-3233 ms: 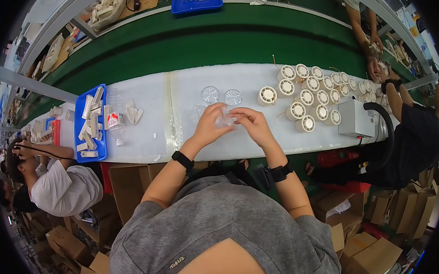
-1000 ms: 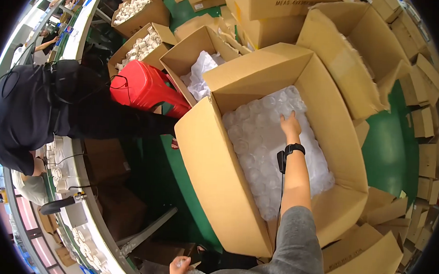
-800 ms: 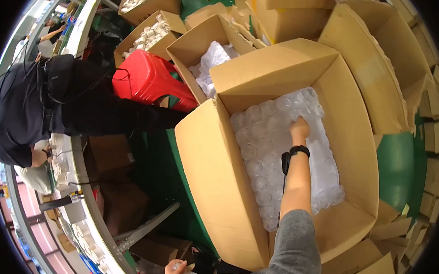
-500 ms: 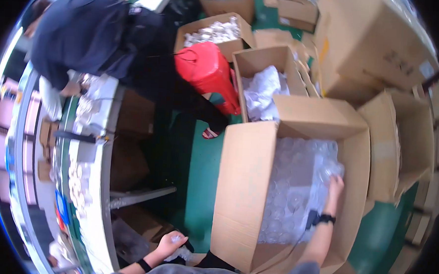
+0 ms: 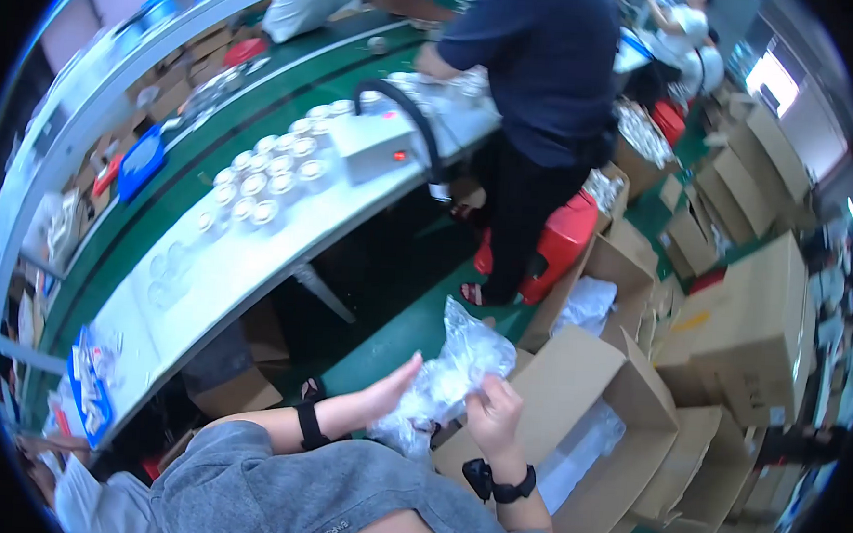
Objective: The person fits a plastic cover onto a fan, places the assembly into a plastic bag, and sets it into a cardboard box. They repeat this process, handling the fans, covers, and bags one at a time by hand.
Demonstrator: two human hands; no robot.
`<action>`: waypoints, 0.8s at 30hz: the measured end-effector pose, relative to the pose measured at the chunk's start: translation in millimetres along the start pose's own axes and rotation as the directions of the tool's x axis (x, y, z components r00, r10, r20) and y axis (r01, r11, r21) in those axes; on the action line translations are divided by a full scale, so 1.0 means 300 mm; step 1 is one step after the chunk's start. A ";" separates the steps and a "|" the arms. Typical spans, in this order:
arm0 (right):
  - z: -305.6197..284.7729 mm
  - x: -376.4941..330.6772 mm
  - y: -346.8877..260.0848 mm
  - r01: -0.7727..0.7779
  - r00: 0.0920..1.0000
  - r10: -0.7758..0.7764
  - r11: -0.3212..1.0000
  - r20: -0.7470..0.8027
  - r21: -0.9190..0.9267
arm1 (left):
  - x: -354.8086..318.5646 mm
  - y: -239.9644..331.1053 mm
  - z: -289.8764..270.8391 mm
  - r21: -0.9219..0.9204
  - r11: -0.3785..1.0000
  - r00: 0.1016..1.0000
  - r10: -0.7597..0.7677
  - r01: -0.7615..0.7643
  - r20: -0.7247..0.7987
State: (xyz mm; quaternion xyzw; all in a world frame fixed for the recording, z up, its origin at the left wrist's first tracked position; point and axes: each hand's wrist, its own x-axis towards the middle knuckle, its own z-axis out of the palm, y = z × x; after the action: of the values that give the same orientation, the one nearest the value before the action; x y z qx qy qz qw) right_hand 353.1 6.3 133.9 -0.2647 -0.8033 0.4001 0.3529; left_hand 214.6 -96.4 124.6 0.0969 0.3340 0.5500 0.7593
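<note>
A crumpled clear plastic bag (image 5: pixel 465 351) is held up in front of my body, its loose end pointing away from me. My right hand (image 5: pixel 496 412), a dark strap on its wrist, is closed on the near right side of the bag. My left hand (image 5: pixel 393 390) is beside the bag's left side, fingers stretched out and together, seemingly against the plastic. More wrinkled clear plastic (image 5: pixel 404 427) hangs below the hands. Whether something is inside it, I cannot make out.
To the right stands an open cardboard box (image 5: pixel 571 366) with clear plastic inside. A white worktable (image 5: pixel 192 317) curves along the left, bearing rows of clear cups (image 5: pixel 267 176) and a white device (image 5: pixel 380 148). A person (image 5: pixel 552 70) in dark clothes stands ahead, beside a red container (image 5: pixel 561 245).
The view has swung left toward the worktable. My right hand has come out of the box and now grips the plastic bag. My left hand has risen to the bag, fingers straightened.
</note>
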 end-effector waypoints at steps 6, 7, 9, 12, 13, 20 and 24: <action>0.606 0.076 -0.277 0.224 0.929 -0.229 0.973 0.291 0.049 | -0.490 0.123 -0.368 0.074 0.922 0.865 0.383 -0.381 -0.325; 0.713 0.107 -0.336 0.243 0.912 -0.250 0.968 0.326 0.061 | -0.561 0.140 -0.436 0.222 0.881 0.796 0.472 -0.417 -0.379; 0.901 0.132 -0.449 0.057 0.801 -0.118 0.991 0.586 0.122 | -0.709 0.159 -0.558 0.128 0.825 0.714 0.545 -0.551 -0.439; 1.177 0.133 -0.540 -0.403 0.648 -0.079 0.808 0.758 0.429 | -0.895 0.153 -0.743 0.288 0.708 0.452 0.658 -0.645 -0.603; 1.248 0.138 -0.560 -0.464 0.644 -0.049 0.769 0.764 0.441 | -0.952 0.147 -0.801 0.499 0.668 0.278 0.712 -0.552 -0.645; 1.513 0.165 -0.579 -0.814 0.510 0.158 0.406 0.845 0.415 | -1.282 0.201 -1.069 0.753 0.602 -0.500 0.582 -0.267 -0.642; 1.535 0.167 -0.537 -0.833 0.515 0.235 0.364 0.824 0.416 | -1.433 0.312 -1.122 0.697 0.682 -0.582 0.666 0.222 -0.466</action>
State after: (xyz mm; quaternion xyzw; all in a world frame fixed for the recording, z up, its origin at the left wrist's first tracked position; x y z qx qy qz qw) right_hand -59.1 -255.3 87.1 -0.1932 -0.4554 0.8684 -0.0349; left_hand -138.0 -522.1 89.7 -0.1239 0.8775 0.4239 -0.1869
